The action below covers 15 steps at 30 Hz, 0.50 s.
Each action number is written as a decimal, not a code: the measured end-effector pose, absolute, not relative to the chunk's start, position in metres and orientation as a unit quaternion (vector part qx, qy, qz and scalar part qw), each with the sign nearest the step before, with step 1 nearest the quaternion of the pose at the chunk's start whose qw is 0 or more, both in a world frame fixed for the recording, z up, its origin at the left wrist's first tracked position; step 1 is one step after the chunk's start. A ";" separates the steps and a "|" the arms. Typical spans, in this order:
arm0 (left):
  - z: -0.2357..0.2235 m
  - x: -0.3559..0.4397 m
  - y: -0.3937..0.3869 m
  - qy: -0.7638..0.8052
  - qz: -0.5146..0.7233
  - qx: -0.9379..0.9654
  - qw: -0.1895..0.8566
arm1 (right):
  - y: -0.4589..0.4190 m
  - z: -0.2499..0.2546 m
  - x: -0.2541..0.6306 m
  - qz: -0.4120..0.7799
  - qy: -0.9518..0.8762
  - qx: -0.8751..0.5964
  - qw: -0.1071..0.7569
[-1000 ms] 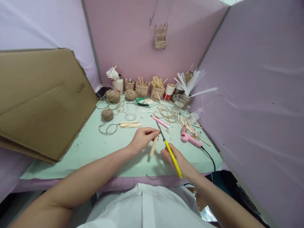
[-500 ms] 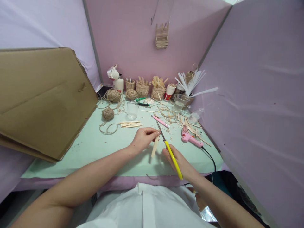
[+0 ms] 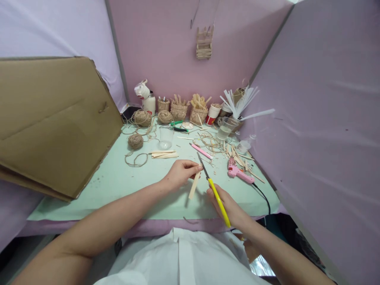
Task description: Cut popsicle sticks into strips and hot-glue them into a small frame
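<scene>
Between the fingertips of my left hand (image 3: 179, 174) is a flat wooden craft stick (image 3: 194, 188), slanting down over the table. My right hand (image 3: 228, 202) is closed around yellow-handled scissors (image 3: 219, 201). Their blades point up and away, close beside my left fingertips and the top of the stick; whether they touch the wood I cannot tell. Just beyond the blade tips lies a pink pen-shaped tool (image 3: 202, 151).
A pink glue gun (image 3: 240, 173) with a black cord lies at right beside wood scraps (image 3: 237, 156). Thin sticks (image 3: 164, 154), a clear cup (image 3: 166, 137) and twine balls (image 3: 135, 141) are farther left. Stick-filled holders (image 3: 198, 115) line the back. Cardboard (image 3: 56, 126) leans at left.
The scissors and my right hand have shifted slightly right and down, a little away from my left fingers. My left hand keeps its hold on the craft stick.
</scene>
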<state>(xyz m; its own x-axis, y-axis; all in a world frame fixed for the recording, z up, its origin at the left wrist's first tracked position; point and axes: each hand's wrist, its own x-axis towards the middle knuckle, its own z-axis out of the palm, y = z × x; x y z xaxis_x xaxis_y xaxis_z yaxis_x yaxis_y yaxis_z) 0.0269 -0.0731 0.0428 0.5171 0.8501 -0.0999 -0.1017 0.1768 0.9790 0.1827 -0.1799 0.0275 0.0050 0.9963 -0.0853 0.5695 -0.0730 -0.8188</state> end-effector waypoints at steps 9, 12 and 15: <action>0.041 0.025 -0.071 0.340 0.315 0.568 0.681 | -0.184 0.053 0.195 0.417 -0.618 -0.606 0.279; 0.041 0.025 -0.072 0.325 0.316 0.565 0.689 | -0.185 0.058 0.193 0.415 -0.624 -0.604 0.272; 0.040 0.025 -0.072 0.325 0.314 0.566 0.690 | -0.186 0.060 0.192 0.409 -0.627 -0.612 0.254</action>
<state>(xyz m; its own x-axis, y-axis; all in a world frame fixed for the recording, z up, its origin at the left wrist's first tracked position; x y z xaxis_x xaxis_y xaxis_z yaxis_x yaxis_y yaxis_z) 0.0250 -0.0719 0.0402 0.5923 0.8003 -0.0933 -0.0655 0.1632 0.9844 0.1923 -0.1855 0.0601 -0.1217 0.9756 -0.1827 0.5609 -0.0842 -0.8236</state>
